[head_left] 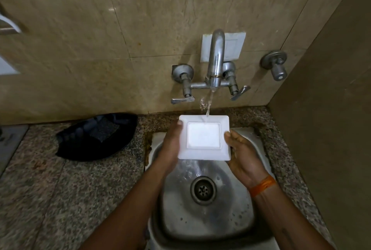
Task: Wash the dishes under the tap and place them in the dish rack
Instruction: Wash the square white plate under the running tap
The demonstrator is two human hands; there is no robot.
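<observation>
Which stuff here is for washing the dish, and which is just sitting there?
For the job: white square plate, held by left hand and right hand; running tap; steel sink.

Just sitting there: black basket with dark sponge on the counter; spare valve on the wall.

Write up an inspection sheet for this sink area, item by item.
Surface: speckled granite counter around a steel sink; the basin is wet, drain uncovered.
Job's things: white square plate held over the sink, the stream from the tap landing on its far edge. No dish rack in view.
Clutter: black tray on the counter to the left of the sink, with a dark scrub pad in it.
Grip: left hand holds the plate's left edge, right hand its right edge, thumbs on the rim.
Cables: nothing seen.
Surroundings: beige tiled wall, white wall plate behind the tap, separate valve at right.
</observation>
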